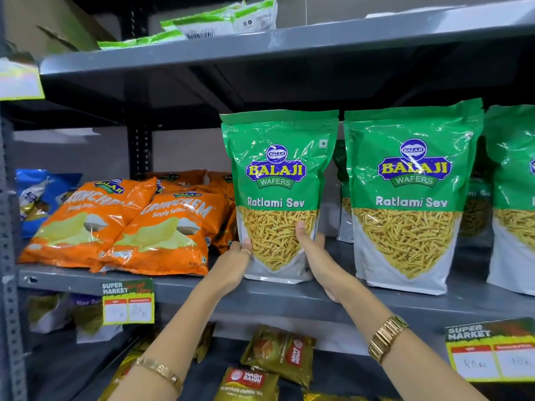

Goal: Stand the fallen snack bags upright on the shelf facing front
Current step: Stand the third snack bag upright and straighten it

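A green Balaji Ratlami Sev bag (278,195) is held upright on the grey shelf (260,296), with its front facing out. The bag is gripped low down on both sides. The left hand (233,264) is pressed on the bag's left edge, and a ring is seen on one finger. The right hand (317,261) is wrapped round the bag's right edge, with the thumb laid on the see-through window. A gold watch (386,338) is worn on the right wrist, and a thin gold bracelet (159,369) on the left.

Just right of the right hand, a second Ratlami Sev bag (411,195) is stood upright. Left of the left hand, orange Crunchem chip bags (162,227) are lying flat and tilted back. Below the left arm, a price tag (128,302) is hung on the shelf edge. Under both arms, tea packets (279,353) are spread on the lower shelf.
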Tool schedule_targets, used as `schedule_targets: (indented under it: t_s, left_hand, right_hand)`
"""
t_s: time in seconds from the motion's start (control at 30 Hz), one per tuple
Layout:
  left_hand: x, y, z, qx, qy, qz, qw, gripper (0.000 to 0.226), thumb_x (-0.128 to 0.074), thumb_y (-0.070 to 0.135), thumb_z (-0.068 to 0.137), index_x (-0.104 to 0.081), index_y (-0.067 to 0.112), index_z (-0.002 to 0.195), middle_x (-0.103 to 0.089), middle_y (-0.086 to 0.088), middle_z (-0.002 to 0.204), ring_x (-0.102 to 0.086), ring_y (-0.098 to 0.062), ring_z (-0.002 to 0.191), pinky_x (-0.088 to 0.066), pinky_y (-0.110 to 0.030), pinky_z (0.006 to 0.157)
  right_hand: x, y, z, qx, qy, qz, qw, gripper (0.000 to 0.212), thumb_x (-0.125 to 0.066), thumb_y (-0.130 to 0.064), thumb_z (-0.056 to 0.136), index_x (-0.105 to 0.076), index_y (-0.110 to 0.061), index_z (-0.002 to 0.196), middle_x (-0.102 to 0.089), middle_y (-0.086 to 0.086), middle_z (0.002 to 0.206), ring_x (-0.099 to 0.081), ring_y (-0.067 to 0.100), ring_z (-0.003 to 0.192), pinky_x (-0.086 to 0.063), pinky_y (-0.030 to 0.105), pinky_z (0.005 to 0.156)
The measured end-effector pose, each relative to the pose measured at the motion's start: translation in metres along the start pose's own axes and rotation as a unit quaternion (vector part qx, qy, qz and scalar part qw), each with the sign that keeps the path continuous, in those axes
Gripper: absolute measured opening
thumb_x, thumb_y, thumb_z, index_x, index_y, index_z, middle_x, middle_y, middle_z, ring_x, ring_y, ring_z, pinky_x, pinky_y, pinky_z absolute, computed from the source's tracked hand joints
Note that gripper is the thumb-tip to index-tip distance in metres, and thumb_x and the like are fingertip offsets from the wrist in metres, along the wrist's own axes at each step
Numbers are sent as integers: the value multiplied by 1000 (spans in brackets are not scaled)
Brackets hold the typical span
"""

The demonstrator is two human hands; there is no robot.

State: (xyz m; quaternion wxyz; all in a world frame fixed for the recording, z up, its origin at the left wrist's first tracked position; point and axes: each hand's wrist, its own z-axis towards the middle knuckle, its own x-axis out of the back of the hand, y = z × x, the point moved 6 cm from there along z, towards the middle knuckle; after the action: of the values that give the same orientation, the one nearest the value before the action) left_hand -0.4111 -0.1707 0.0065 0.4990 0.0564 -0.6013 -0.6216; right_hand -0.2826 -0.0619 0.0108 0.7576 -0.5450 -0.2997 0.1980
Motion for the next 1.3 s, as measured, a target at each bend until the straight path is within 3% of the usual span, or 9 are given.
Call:
schedule_targets:
  t_s: [0.13,0.27,0.37,0.47,0.63,0.8,1.0,1.1,1.3]
  left_hand:
    - [2,4,-2,-19,10,-115,993,63,-25,54,94,-30,17,144,-36,-3,150,-31,-22,139,-23,-36,114]
    - [3,14,-8,-91,5,-221,971,58,-51,48,84,-38,24,135,-49,9,125,-44,-14,126,-31,-25,99]
    - [2,16,-1,-113,-31,-220,969,95,-78,48,57,-32,28,137,-49,9,130,-45,-12,123,-35,-21,97]
    - [-2,14,8,-112,-60,-216,968,122,-91,35,39,-24,28,141,-46,12,132,-43,-9,123,-38,-15,94]
    - [-3,9,12,-103,-66,-210,970,103,-84,16,61,-23,26,143,-43,12,131,-39,-9,125,-31,-26,107]
    - [-5,9,14,-101,-67,-205,971,97,-80,16,67,-21,25,144,-40,9,135,-34,-8,125,-28,-27,108]
    - [-7,8,15,-98,-70,-207,971,95,-79,19,69,-21,25,144,-38,6,143,-34,-7,120,-27,-24,103]
    - [-6,9,15,-104,-72,-209,970,95,-79,20,68,-21,25,144,-38,4,146,-35,-8,122,-27,-24,104]
    - [-7,8,13,-107,-78,-216,967,94,-78,18,70,-21,25,144,-38,5,145,-33,-6,119,-25,-23,103]
  right_hand:
    - [8,-7,-2,11,31,-31,999,76,-23,-71,83,-24,-21,141,-43,10,140,-42,29,127,-34,38,98]
    - [36,-47,-6,160,181,-44,969,64,-34,-54,91,-35,-13,141,-46,5,143,-42,23,131,-33,31,100]
    - [53,-90,-11,247,255,-21,935,44,-39,-35,97,-50,-7,129,-60,4,111,-54,24,116,-37,23,83]
    - [61,-119,-3,268,292,25,918,33,-42,-28,97,-60,-1,107,-64,9,89,-59,24,85,-43,37,76]
    - [68,-124,18,246,346,-19,905,20,-43,-19,96,-50,-8,82,-43,-4,65,-43,19,67,-35,31,66]
    - [77,-132,27,228,362,-93,899,41,-44,-18,96,-36,-14,57,-36,0,55,-30,13,49,-24,28,53]
    - [78,-130,30,220,372,-91,897,26,-43,-18,97,-51,-6,74,-41,1,58,-36,18,55,-26,28,49]
    - [78,-137,18,248,402,-87,877,20,-41,-13,97,-59,-4,98,-61,11,85,-49,20,74,-39,32,65]
    - [41,-190,-15,479,445,-253,713,30,-49,0,85,-58,1,114,-58,20,121,-55,31,112,-40,25,92]
